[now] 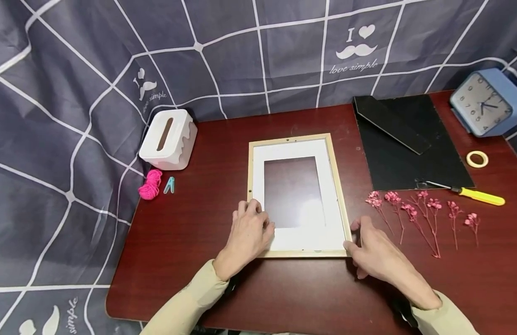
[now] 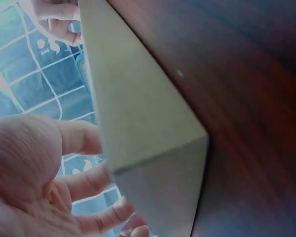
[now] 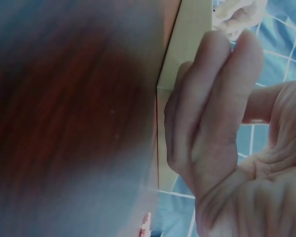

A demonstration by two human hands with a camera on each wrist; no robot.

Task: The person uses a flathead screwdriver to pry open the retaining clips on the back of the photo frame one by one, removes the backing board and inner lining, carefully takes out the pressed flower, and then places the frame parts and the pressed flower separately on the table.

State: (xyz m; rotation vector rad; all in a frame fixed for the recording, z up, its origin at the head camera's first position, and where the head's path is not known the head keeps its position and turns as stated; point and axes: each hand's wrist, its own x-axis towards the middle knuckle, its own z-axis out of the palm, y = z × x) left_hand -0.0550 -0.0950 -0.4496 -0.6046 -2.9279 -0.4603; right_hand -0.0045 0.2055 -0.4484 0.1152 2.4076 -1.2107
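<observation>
A light wooden picture frame [image 1: 339, 186] lies flat on the dark red table. Inside it is a white mat [image 1: 293, 151] with a rectangular window, and glare shows on the pane in that window. My left hand [image 1: 248, 230] rests over the frame's left side, its fingertips touching down near the mat's lower left. At the lower right corner, my right hand [image 1: 377, 251] touches the frame with the thumb. In the right wrist view, the right hand's fingers [image 3: 222, 94] lie along the frame's outer side. The left wrist view shows the frame's lower left corner [image 2: 153, 158] close up.
Several pink dried flower sprigs [image 1: 427, 223] lie at right. Behind them are a black backing board [image 1: 392, 158], a yellow-handled screwdriver [image 1: 480, 195], a tape roll [image 1: 477, 159] and a blue clock [image 1: 488, 102]. At left stand a tissue box [image 1: 170, 139], pink yarn [image 1: 150, 184] and a teal clip [image 1: 169, 185].
</observation>
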